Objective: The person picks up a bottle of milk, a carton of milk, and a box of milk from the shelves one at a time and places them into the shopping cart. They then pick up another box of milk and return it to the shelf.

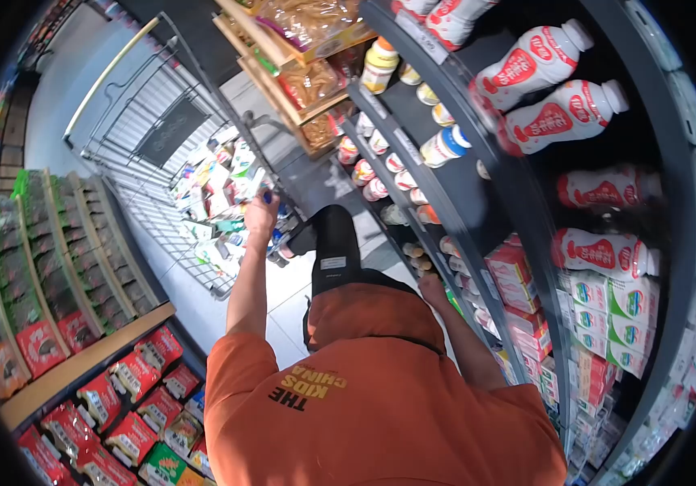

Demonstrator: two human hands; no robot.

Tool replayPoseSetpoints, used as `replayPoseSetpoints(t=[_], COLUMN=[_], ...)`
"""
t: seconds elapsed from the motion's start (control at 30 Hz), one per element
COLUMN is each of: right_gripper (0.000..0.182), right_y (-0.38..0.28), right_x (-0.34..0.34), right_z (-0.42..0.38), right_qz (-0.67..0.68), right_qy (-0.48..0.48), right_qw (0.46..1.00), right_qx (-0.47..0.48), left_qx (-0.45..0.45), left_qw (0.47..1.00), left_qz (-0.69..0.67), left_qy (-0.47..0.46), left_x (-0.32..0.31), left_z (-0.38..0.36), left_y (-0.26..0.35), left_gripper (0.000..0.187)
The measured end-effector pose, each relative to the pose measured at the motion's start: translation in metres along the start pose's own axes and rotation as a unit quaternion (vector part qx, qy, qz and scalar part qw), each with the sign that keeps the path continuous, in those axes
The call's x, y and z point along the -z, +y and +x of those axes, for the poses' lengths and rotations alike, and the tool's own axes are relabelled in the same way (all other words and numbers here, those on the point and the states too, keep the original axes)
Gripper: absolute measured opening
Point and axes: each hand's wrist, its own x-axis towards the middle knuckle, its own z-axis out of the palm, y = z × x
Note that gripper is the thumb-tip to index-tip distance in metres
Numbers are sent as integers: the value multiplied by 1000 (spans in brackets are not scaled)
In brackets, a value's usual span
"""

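My left hand (261, 212) is at the edge of a wire shopping cart (109, 154), over a heap of mixed packages (218, 182). Its fingers are closed around something small with a dark blue part; the rest is hidden. My right hand (430, 285) hangs low beside the dairy shelf (489, 267), nearest its lower rows. Its fingers are too small and dim to read, and no held object can be made out there.
Tall shelves on the right hold red-and-white bottles (546, 121) and boxed cartons (615, 312). Wooden trays of packaged food (311, 85) stand ahead. Red packs (133, 368) and green-topped packs (32, 243) fill racks on the left. Tiled floor (283, 320) shows below the cart.
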Motion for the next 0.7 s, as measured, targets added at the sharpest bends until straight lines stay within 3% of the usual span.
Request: replayPoseSetpoints(t=[0.07,0.1,0.13,0.2,0.23,0.33,0.43,0.5,0.53,0.63,0.67,0.7], right_gripper=[25,25,25,28,31,52,86,102,91,71,55,56], right_y=[-66,-87,-122,-194,-218,-320,-372,-390,-388,-382,-377,-372], right_x=[31,38,51,82,88,139,165,172,166,180,179,176], right_z=[9,15,17,23,26,7,-7,-10,-5,-22,-29,-30], right_qz=[1,67,103,135,205,195,180,268,247,482,553,605], right_qy=[-27,5,29,-9,11,10,-59,-207,-196,-465,-455,-456], right_qw=[999,996,990,981,950,901,875,829,818,689,656,602], right_qx=[-35,60,92,139,236,388,446,445,481,277,239,253], left_qx=[-16,-27,-86,-99,-124,-191,-240,-290,-313,-247,-202,-155], left_qw=[999,998,996,995,990,973,915,873,848,847,852,854], left_qz=[-30,-52,-4,16,43,8,-193,-244,-269,-352,-377,-401], left_qy=[18,17,22,-28,-55,-129,-260,-308,-332,-313,-302,-293], left_x=[56,78,108,164,190,261,294,295,291,241,231,222], left_z=[-24,-34,-42,-54,-59,-72,-82,-77,-74,-69,-75,-82], left_y=[31,40,53,91,106,149,172,185,193,203,207,208], left_gripper=[32,32,32,33,34,34,25,23,22,27,32,38])
